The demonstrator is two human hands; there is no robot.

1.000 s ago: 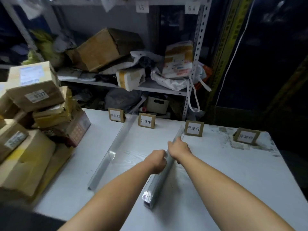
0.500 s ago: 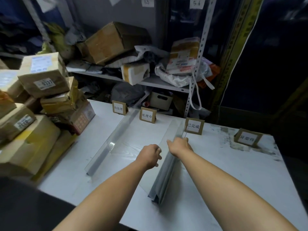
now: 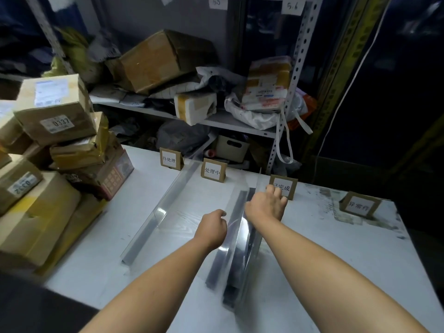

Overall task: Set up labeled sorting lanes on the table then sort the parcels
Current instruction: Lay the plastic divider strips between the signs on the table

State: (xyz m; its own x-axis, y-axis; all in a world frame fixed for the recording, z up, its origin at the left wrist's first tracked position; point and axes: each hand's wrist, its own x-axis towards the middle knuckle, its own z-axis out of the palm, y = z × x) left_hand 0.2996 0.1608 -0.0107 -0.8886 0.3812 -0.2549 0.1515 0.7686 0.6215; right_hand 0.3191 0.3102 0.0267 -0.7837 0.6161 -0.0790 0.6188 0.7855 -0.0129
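A table [image 3: 336,248] stands before a shelf rack [image 3: 216,122] that bears parcels; a stack of parcels [image 3: 55,111] sits on the table's left side; four label cards stand in a row along the far edge, the first card [image 3: 169,159] leftmost, then the second card [image 3: 212,170], the third card [image 3: 284,187] and the fourth card [image 3: 359,205] rightmost; the left divider [image 3: 163,210] runs from between the first and second cards towards the near edge; the right divider [image 3: 236,236] runs likewise from between the second and third; the left hand [image 3: 212,227] is just left of the right divider; the right hand [image 3: 265,205] lies over its far part, fingers before the third card.
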